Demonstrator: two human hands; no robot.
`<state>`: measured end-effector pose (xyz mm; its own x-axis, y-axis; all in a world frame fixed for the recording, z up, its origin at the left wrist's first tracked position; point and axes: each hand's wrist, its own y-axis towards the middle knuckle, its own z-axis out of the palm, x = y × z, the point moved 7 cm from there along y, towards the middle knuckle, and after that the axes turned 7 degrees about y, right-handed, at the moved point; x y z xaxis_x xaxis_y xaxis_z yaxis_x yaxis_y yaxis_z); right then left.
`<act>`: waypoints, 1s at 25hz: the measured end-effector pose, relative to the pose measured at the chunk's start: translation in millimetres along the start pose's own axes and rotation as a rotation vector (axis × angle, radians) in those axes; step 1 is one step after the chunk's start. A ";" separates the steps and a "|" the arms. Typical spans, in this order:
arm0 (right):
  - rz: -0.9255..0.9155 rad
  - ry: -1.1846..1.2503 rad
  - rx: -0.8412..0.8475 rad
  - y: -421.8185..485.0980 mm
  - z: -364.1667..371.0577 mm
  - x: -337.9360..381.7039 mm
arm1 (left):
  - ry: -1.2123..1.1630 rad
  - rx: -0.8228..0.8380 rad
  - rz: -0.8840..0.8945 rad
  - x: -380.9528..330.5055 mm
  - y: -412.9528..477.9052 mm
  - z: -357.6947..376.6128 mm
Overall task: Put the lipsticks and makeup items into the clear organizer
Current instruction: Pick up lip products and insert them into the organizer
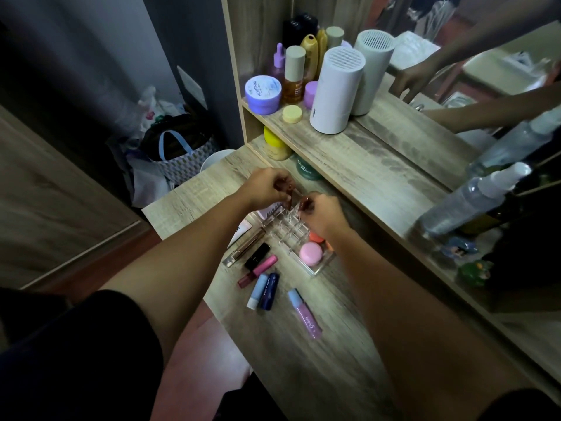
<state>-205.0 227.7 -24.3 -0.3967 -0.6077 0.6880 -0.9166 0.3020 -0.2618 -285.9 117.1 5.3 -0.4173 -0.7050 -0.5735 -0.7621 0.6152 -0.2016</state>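
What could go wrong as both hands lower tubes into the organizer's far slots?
1. The left hand and right hand crowd the same corner of the clear organizer; the tubes may collide.
2. The organizer looks light and could tip or slide.
3. A forearm might sweep the pink lip gloss off the table edge.
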 end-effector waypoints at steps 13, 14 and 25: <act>-0.055 0.142 -0.096 -1.6 -10.7 0.1 | 0.065 0.016 0.020 -4.9 0.8 2.5; -0.057 0.141 -0.100 -1.3 -10.8 -0.3 | 0.065 0.010 0.019 -4.7 0.9 2.6; -0.026 0.183 -0.074 -0.1 -6.3 -2.2 | 0.096 0.027 0.037 -2.9 2.8 2.9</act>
<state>-203.8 233.6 -21.5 -0.3514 -0.4747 0.8070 -0.9176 0.3456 -0.1963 -285.4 121.9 4.1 -0.4915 -0.7112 -0.5026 -0.7321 0.6500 -0.2037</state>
